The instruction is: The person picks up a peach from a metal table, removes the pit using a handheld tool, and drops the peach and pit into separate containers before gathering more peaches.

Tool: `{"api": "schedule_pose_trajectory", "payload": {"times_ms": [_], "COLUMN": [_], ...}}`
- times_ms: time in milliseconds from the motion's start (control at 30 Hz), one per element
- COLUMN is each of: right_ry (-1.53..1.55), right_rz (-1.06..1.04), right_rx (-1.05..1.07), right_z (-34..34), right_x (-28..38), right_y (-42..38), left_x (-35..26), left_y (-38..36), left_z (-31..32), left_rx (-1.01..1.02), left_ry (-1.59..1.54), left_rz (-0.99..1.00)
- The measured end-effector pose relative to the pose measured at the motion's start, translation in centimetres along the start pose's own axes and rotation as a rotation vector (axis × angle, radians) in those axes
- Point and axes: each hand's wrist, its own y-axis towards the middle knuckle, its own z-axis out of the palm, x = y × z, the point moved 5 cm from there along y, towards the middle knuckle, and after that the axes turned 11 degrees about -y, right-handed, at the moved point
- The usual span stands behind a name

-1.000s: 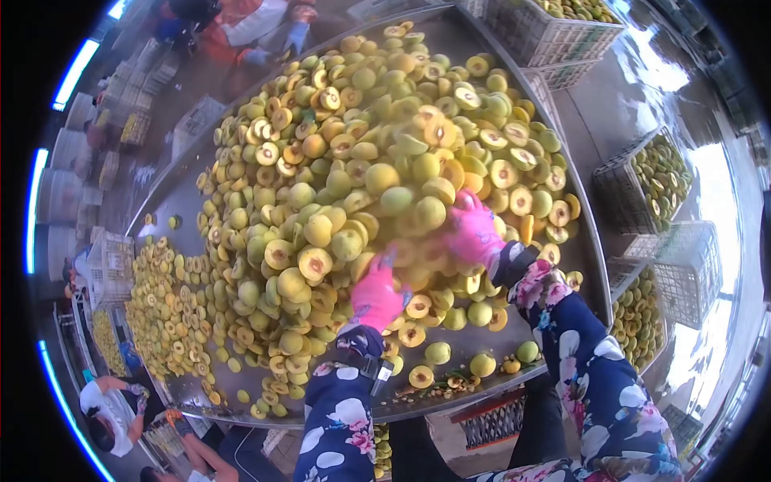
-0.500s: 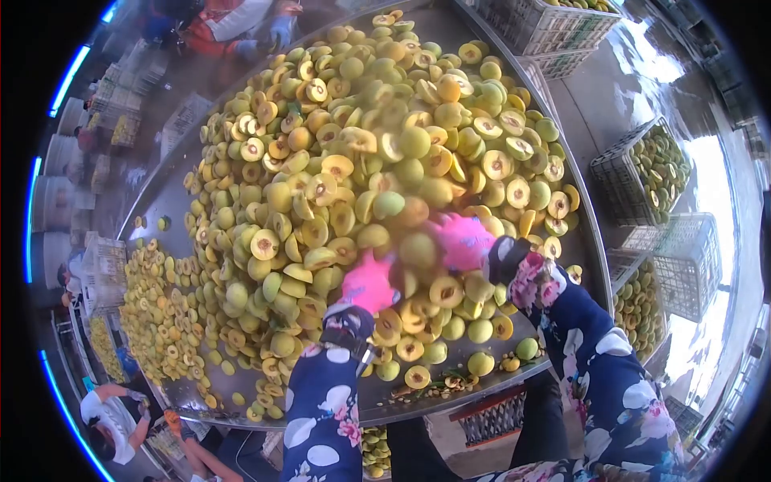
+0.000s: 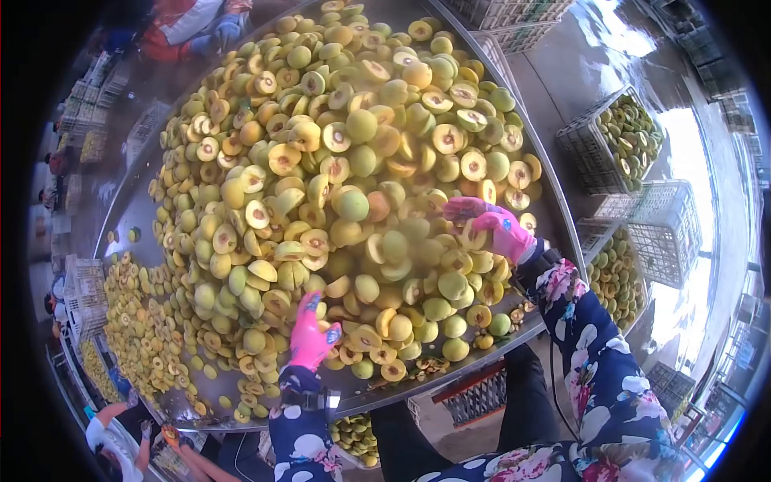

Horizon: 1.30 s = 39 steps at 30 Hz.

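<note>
A large heap of halved yellow-green fruit [image 3: 281,201] lies on a metal table [image 3: 562,233], many cut faces and pits showing. My left hand [image 3: 311,331], in a pink glove, is at the heap's near edge, its thumb and fingers apart, touching fruit halves. To the right, my right hand [image 3: 496,227], also gloved in pink, rests over the heap with its fingers bent around a fruit half [image 3: 474,234].
Crates of fruit [image 3: 622,140] stand right of the table, beside an empty white crate [image 3: 666,229]. A co-worker's gloved hands [image 3: 221,34] are at the far left edge. Another person [image 3: 112,438] is at lower left. A red crate [image 3: 474,398] sits below the near edge.
My hands have moved apart, the left one toward the near-left edge and the right one slightly right and up. The view has shifted, and fruit between my hands has tumbled.
</note>
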Motion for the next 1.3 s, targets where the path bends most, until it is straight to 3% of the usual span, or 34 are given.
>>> {"api": "schedule_pose_trajectory", "payload": {"times_ms": [33, 167, 233, 267, 400, 500, 533, 633, 700, 733, 833, 900, 967, 1000, 1133, 1267, 1300], "right_ry": [-0.031, -0.058, -0.03, -0.021, -0.077, -0.349, -0.224, 0.017, -0.001, -0.175, -0.689, -0.929, -1.193, -1.328, -1.86, -2.209, -2.187], "right_rz": [-0.006, 0.002, -0.005, -0.021, -0.054, -0.191, -0.136, -0.006, 0.028, -0.022, 0.061, 0.048, -0.134, -0.293, -0.561, -0.12, -0.095], "right_rx": [-0.008, -0.031, -0.021, -0.006, -0.014, -0.06, -0.051, -0.054, -0.067, -0.072, 0.006, 0.005, 0.064, 0.085, 0.035, 0.163, 0.216], "right_z": [0.1, 0.2, 0.5, 1.0, 3.3, 4.8, 5.4, 7.7, 10.0, 10.8, 12.4, 14.5, 17.3, 18.8, 25.7, 28.2, 28.6], "right_x": [0.2, -0.2, -0.4, -0.4, 0.0, -1.2, -1.3, -1.4, -1.9, -1.9, -2.5, -1.4, -1.2, -1.3, -4.4, -7.6, -8.0], "right_y": [-0.3, -1.0, -1.1, -1.2, -1.2, -0.9, -0.5, 0.0, 0.7, 1.2, 3.3, 4.5, 8.2, 10.3, 20.2, 24.7, 24.8], "left_x": [0.1, 4.2, 2.7, 2.5, 6.3, 8.4, 7.6, 0.9, 0.8, -0.1, 0.1, 1.3, 1.7, 2.8, 7.1, 7.4, 7.0], "left_y": [-0.6, -3.6, -4.3, -4.8, -5.5, -5.1, -5.0, -4.2, -3.9, -3.7, -3.4, -3.1, -2.4, -1.6, 2.7, 4.6, 4.8], "left_z": [-0.3, -0.9, -2.6, -3.2, -5.0, -6.4, -6.4, -5.1, -4.3, -4.2, -4.3, -6.6, -10.5, -11.7, -14.3, -15.4, -15.8], "left_rx": [-0.07, -0.223, -0.306, -0.333, -0.471, -0.462, -0.403, -0.18, -0.191, -0.224, -0.301, -0.441, -0.605, -0.594, -0.387, -0.141, -0.101], "left_ry": [-0.068, -0.549, -0.632, -0.796, -0.57, -0.479, -0.78, -1.156, -0.748, -0.551, -1.127, -0.958, -0.097, 0.046, 0.018, 0.014, 0.045], "left_rz": [0.079, -0.117, -0.122, -0.23, 0.041, 0.124, -0.031, -0.011, 0.164, 0.245, -0.257, -0.299, 0.016, -0.046, -0.298, -0.367, -0.369]}}
